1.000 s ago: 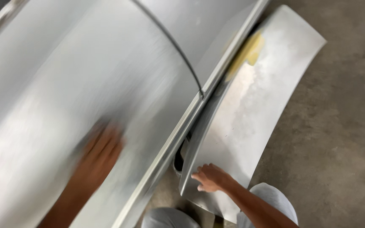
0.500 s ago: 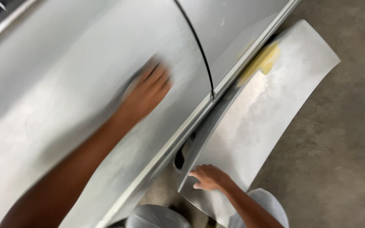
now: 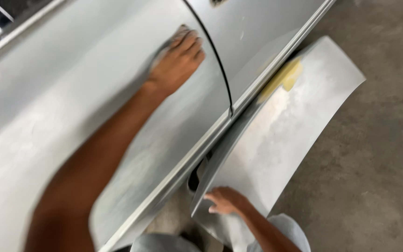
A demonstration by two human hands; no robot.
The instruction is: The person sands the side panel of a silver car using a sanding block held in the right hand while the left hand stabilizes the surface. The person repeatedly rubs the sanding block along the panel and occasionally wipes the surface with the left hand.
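Note:
My left hand [image 3: 178, 60] presses flat on the silver car body panel [image 3: 47, 116], just left of the dark door gap [image 3: 216, 60]. A small grey pad [image 3: 179, 31] peeks out under its fingertips. My right hand [image 3: 225, 201] rests with curled fingers on the lower edge of a loose silver panel [image 3: 281, 140]. That panel leans against the car's sill and carries a yellow patch [image 3: 286, 77] near its top.
Bare concrete floor [image 3: 378, 163] lies to the right. My knees in light grey trousers [image 3: 288, 228] show at the bottom edge. A dark window strip [image 3: 10, 14] runs along the top left. A second door panel [image 3: 257, 28] continues past the gap.
My left hand has swept up and to the right across the car body toward the door gap. My right hand has stayed on the loose panel's edge.

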